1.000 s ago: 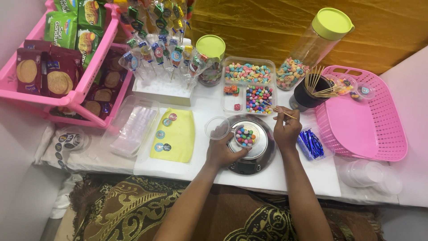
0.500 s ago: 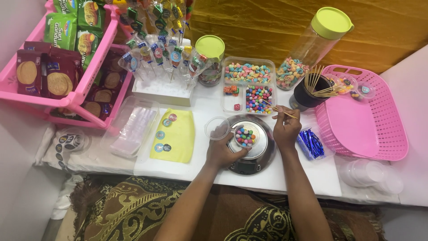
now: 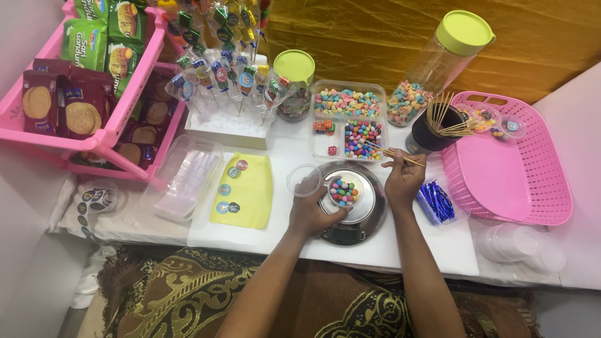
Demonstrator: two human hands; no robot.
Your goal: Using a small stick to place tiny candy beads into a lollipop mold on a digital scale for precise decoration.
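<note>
1. On the round steel kitchen scale (image 3: 354, 209) sits a small clear plastic cup of multicoloured candy balls (image 3: 344, 191), and the left hand (image 3: 311, 215) curls around the cup's near side.
2. Right hand (image 3: 404, 180) pinches thin wooden skewers (image 3: 391, 152) just beside the scale, near the clear divided tray of sweets (image 3: 350, 119).
3. Against the earlier views, cup and both hands have barely shifted; the grip looks the same.

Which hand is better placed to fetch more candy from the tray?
Right, probably. The right hand holds skewers just below the candy tray; the left hand steadies the cup on the scale.
</note>
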